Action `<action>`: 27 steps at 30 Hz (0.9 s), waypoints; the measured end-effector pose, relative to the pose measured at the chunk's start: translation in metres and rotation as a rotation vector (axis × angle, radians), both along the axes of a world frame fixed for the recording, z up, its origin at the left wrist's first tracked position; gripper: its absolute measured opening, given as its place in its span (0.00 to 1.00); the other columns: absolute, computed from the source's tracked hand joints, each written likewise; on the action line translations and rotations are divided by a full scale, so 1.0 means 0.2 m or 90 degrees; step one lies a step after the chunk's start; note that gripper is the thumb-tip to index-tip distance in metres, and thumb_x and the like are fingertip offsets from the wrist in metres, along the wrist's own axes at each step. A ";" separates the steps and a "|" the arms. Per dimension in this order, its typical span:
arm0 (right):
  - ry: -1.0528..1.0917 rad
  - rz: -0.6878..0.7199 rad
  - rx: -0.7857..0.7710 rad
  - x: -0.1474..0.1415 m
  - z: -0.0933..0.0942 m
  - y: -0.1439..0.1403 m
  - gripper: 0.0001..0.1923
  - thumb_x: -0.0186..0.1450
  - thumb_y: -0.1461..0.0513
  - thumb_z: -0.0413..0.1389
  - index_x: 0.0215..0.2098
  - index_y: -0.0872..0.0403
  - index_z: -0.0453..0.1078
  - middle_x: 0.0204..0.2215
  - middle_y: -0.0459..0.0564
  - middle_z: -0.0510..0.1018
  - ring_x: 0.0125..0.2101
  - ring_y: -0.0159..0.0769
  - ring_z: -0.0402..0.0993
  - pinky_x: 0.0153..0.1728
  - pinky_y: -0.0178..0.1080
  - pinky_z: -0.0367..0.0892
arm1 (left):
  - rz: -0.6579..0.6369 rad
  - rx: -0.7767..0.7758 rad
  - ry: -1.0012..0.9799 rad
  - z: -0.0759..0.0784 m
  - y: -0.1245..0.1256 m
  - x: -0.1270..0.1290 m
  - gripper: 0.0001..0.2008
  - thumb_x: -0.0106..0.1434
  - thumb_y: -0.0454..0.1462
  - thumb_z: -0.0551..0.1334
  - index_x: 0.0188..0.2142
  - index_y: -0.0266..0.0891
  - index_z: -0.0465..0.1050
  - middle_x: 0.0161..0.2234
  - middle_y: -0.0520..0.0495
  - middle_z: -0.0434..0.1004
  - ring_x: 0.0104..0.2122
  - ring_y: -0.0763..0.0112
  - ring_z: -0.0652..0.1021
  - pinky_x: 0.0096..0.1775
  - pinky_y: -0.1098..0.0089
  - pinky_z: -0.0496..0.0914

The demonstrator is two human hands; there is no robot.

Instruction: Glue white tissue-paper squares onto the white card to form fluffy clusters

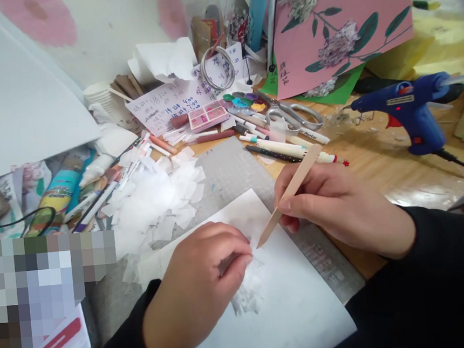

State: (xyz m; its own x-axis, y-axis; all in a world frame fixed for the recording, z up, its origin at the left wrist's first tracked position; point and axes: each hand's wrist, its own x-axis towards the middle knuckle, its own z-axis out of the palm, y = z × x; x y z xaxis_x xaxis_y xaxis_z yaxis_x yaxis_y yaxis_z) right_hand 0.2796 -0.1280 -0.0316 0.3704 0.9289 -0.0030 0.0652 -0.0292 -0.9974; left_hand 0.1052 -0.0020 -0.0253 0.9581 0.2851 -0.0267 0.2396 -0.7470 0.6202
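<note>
My right hand (332, 203) grips a flat wooden craft stick (299, 176), its pointed lower end close to my left fingertips. My left hand (208, 279) is closed in a pinch above a white sheet of paper (300, 303). Whatever sits between its thumb and fingers is too small and pale to make out. Just below those fingertips, a cluster of small white paper pieces (249, 297) stands on the sheet, partly covered by my left hand. Left of the sheet lies a loose heap of torn white paper pieces (156, 194).
Under the sheet is a grey cutting mat (225, 166). A blue glue gun (408, 104) with a cord rests at the right. Scissors (292, 114), markers (278, 148) and a paint palette (242, 101) crowd the back. A phone (60, 340) lies front left. A pink floral picture (349, 28) leans behind.
</note>
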 end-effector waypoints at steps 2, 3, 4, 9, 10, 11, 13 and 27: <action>-0.006 0.019 -0.018 0.00 0.00 0.01 0.06 0.59 0.67 0.53 0.25 0.52 0.66 0.20 0.42 0.70 0.21 0.30 0.68 0.22 0.32 0.63 | 0.003 -0.008 -0.001 0.00 0.00 0.00 0.08 0.58 0.30 0.60 0.29 0.43 0.75 0.32 0.57 0.77 0.33 0.77 0.76 0.37 0.76 0.69; -0.018 0.034 -0.026 0.00 0.00 0.01 0.06 0.59 0.67 0.53 0.25 0.53 0.66 0.20 0.42 0.70 0.22 0.29 0.67 0.23 0.32 0.63 | 0.003 -0.011 0.000 0.00 0.00 0.00 0.08 0.58 0.29 0.60 0.29 0.43 0.75 0.32 0.57 0.77 0.33 0.77 0.76 0.37 0.76 0.69; -0.033 0.047 -0.033 0.00 -0.01 0.02 0.06 0.59 0.67 0.52 0.24 0.53 0.66 0.20 0.42 0.69 0.22 0.29 0.67 0.24 0.33 0.63 | 0.002 -0.012 0.001 0.00 0.00 -0.01 0.08 0.58 0.29 0.60 0.29 0.43 0.75 0.32 0.58 0.77 0.33 0.77 0.76 0.37 0.76 0.69; -0.091 0.074 -0.058 -0.02 -0.01 0.05 0.07 0.59 0.67 0.52 0.23 0.53 0.65 0.21 0.42 0.68 0.23 0.28 0.65 0.25 0.33 0.61 | -0.002 -0.008 0.013 0.00 -0.01 -0.01 0.08 0.59 0.29 0.58 0.29 0.42 0.73 0.32 0.56 0.75 0.33 0.76 0.75 0.37 0.73 0.68; -0.093 0.080 -0.064 -0.02 -0.01 0.06 0.08 0.59 0.67 0.52 0.23 0.53 0.65 0.21 0.42 0.67 0.23 0.29 0.65 0.25 0.33 0.61 | 0.000 -0.010 0.019 0.00 -0.01 -0.01 0.08 0.59 0.29 0.58 0.29 0.42 0.72 0.32 0.56 0.75 0.33 0.75 0.75 0.37 0.72 0.68; -0.094 0.089 -0.070 -0.01 -0.01 0.06 0.07 0.59 0.67 0.52 0.23 0.53 0.65 0.21 0.42 0.67 0.23 0.29 0.64 0.25 0.33 0.61 | 0.004 -0.012 0.026 0.00 -0.01 -0.01 0.07 0.59 0.29 0.58 0.29 0.42 0.72 0.32 0.56 0.74 0.33 0.75 0.74 0.37 0.72 0.68; -0.091 0.106 -0.076 -0.01 0.00 0.08 0.07 0.59 0.67 0.52 0.24 0.53 0.65 0.21 0.41 0.67 0.22 0.28 0.63 0.25 0.33 0.60 | 0.014 -0.012 0.037 0.00 -0.01 -0.01 0.06 0.58 0.30 0.59 0.30 0.41 0.71 0.32 0.55 0.74 0.34 0.73 0.74 0.37 0.70 0.68; 0.133 0.061 -0.110 0.03 -0.01 0.09 0.06 0.57 0.66 0.53 0.22 0.53 0.64 0.16 0.41 0.69 0.17 0.27 0.64 0.19 0.32 0.57 | 0.001 0.002 0.035 -0.01 -0.01 -0.01 0.07 0.60 0.30 0.56 0.27 0.41 0.66 0.30 0.53 0.69 0.33 0.71 0.71 0.35 0.68 0.66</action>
State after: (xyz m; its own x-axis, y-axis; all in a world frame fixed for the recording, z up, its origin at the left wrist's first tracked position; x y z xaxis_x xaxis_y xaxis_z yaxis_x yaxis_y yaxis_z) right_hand 0.2858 -0.1100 -0.0333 0.2557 0.9386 -0.2315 -0.1309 -0.2036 -0.9703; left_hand 0.1034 -0.0049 -0.0272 0.9546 0.2874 -0.0784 0.2749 -0.7487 0.6033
